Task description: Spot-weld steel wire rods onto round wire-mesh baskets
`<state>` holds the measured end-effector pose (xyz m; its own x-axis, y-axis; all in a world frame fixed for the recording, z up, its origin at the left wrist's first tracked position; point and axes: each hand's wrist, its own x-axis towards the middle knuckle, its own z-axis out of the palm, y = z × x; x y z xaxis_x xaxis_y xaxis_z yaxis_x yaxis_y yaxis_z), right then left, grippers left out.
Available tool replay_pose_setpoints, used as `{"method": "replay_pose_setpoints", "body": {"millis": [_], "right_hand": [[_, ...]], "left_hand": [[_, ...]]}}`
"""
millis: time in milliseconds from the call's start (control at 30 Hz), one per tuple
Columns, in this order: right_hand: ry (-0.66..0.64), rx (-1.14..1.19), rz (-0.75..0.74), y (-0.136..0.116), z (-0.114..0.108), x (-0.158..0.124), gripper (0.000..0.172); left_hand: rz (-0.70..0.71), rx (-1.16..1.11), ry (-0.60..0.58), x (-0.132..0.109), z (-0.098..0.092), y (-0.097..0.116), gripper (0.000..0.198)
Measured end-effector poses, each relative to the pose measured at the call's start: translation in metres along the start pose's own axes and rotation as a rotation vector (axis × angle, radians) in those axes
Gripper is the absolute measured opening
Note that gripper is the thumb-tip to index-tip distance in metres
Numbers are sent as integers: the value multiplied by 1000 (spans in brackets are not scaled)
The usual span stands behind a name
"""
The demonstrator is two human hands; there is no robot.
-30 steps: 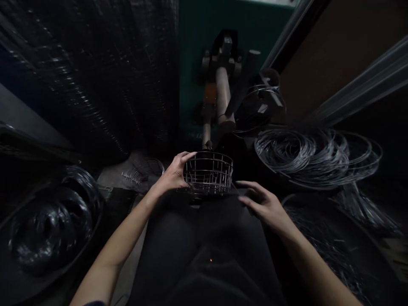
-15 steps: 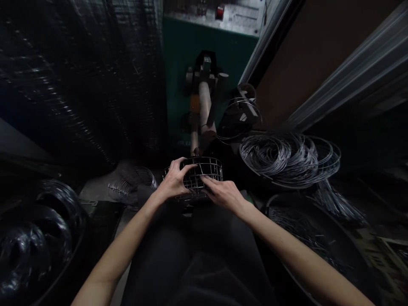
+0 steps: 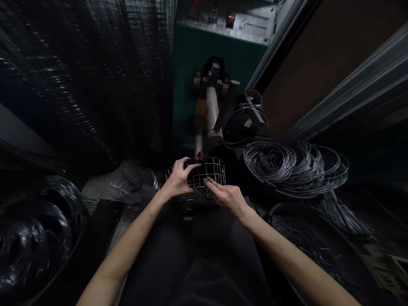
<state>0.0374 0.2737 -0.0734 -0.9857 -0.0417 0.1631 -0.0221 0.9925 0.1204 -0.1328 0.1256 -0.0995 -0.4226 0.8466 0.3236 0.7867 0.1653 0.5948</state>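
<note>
Brought the right hand (image 3: 228,197) in since a second ago, from just beside the wire basket (image 3: 217,171) to touching its near side. Grasping the basket's left side with the left hand (image 3: 178,180); cannot tell whether gripping or only touching with the right. Holding it near the lower rod (image 3: 198,142), beyond the legs (image 3: 210,250).

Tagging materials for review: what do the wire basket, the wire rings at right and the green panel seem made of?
Wire basket: shiny metal wire, probably steel; thin rods glint. Wire rings: likely similar metal, dull grey with bright streaks. Green panel: probably painted sheet metal, judging by its even colour; dimness leaves that open.
</note>
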Motion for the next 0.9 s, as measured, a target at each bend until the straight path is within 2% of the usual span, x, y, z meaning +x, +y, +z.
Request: {"method": "replay_pose_setpoints", "body": {"millis": [233,667,767,900], "right_hand": [[-11,-2,26,5,-4,12,48],[-46,111,88,4,-8,21,49],[-8,158,133,9,-7,30,47],[88,282,242,14,-1,44,32]], "left_hand": [[-5,-2,2,7,-2,-9,90],[23,-65,-82,22,-17,-16,93],[-19,-81,-103,33,-20,-21,95],[-31,-80,-97,48,-20,-30,95]]}}
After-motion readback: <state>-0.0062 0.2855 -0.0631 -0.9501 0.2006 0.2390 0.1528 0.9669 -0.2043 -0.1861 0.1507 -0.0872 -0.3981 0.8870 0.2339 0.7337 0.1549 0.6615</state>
